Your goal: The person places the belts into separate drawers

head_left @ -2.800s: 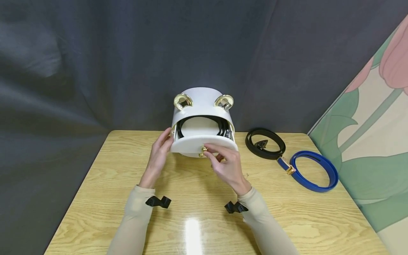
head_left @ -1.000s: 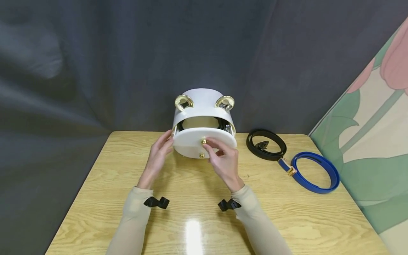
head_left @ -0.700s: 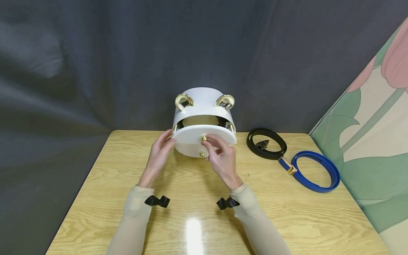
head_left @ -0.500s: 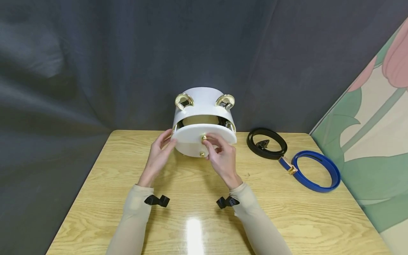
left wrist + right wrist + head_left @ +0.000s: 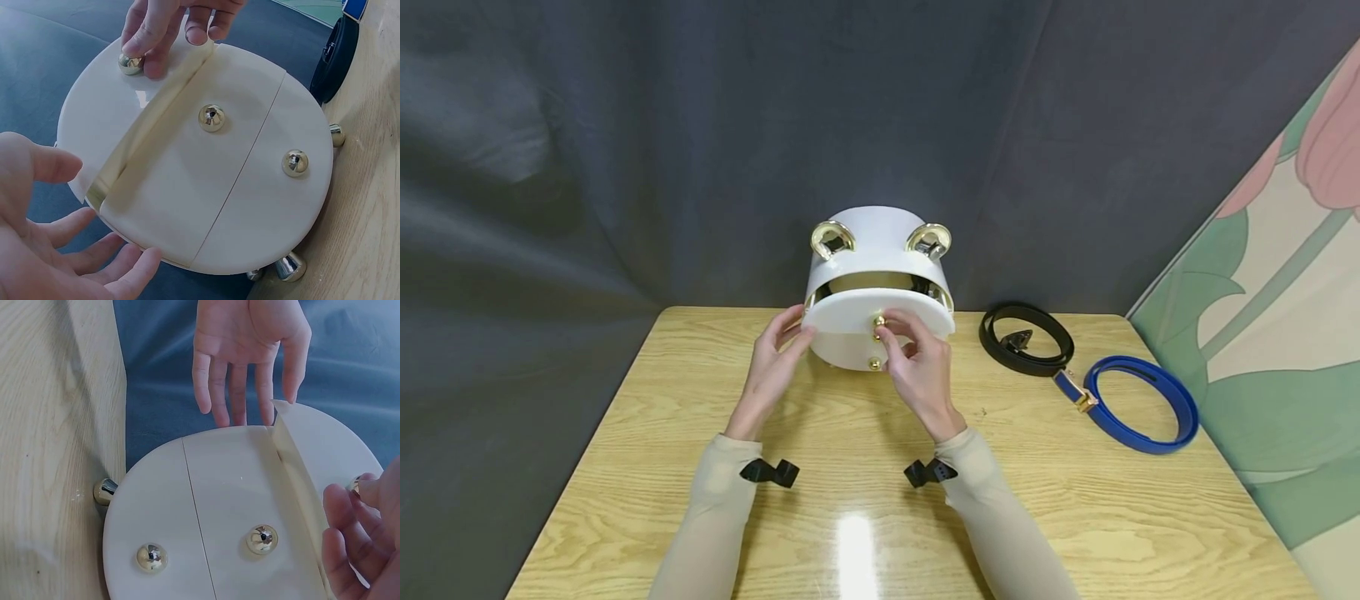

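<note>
— Seeing what on the surface (image 5: 647,400)?
— Seeing a white cabinet (image 5: 880,248) standing at the back; finding the top drawer (image 5: 842,315) jutting partly out, above two lower drawers (image 5: 184,150) sitting flush; judging closure incomplete.
— Leaving anything outside?
— Leaving a blue belt (image 5: 1184,404) and black belt (image 5: 1022,362) lying to the right.
— Using both hands?
— Resting the left hand (image 5: 767,358) loosely extended at the cabinet's side; pinching the top knob (image 5: 130,65) with the right hand (image 5: 921,367).

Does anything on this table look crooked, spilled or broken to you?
Only the top drawer stands out: it juts from the white box, while the two lower fronts sit flush. The right hand pinches its knob. I see nothing spilled or broken.
</note>
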The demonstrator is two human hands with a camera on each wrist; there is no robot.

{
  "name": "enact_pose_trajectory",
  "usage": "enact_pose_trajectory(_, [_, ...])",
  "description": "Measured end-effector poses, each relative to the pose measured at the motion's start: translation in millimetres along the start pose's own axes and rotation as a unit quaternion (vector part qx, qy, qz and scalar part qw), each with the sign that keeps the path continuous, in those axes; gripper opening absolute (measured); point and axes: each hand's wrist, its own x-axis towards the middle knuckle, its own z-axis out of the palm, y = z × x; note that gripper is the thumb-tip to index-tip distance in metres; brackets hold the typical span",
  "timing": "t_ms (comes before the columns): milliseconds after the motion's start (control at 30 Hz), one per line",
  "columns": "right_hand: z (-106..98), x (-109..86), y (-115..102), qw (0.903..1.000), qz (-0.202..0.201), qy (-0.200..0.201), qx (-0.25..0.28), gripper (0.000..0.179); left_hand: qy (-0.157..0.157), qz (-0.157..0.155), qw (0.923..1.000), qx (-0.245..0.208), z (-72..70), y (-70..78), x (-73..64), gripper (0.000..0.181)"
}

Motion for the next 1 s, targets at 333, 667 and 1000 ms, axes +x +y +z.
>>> enact_pose_trajectory(333, [4,4.3,3,0.9997,0.018,0.013,0.014,0.020,0.002,0.005,0.9999,-0.009,-0.3,-1.0,0.2,0.053])
enact_pose_trajectory(667, [5,7.3,6,0.9995,0.028,0.009,0.009,0.020,0.006,0.003,1.0000,-0.003,0.8,-3.6,-1.3,0.054])
enact_pose_trajectory(1000, [6,11.4,8,0.9996,0.028,0.005,0.009,0.023,0.010,0.008,0.9999,0.001,1.2,-3.4,-0.9,0.053])
